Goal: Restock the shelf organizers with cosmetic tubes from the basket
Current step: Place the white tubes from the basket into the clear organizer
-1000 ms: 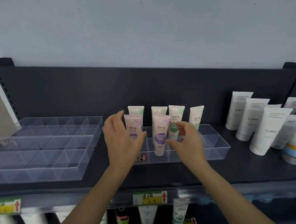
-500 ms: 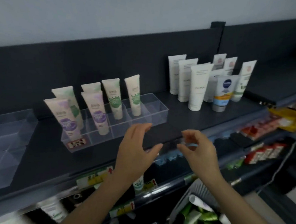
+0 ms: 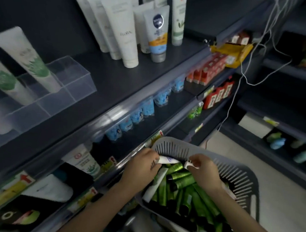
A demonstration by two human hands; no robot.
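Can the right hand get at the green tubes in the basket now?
Probably yes: the right hand hangs just over the green tubes in the open basket, with nothing covering them. But it pinches a white tube, so a free grip looks doubtful.

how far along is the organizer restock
Done: white leaf-print tubes stand in the clear plastic organizer. In hand: the left hand grips a white purple-print tube, the right hand pinches a second white tube, in the grey slotted basket. Left: its end compartments are empty; many green tubes are unshelved.
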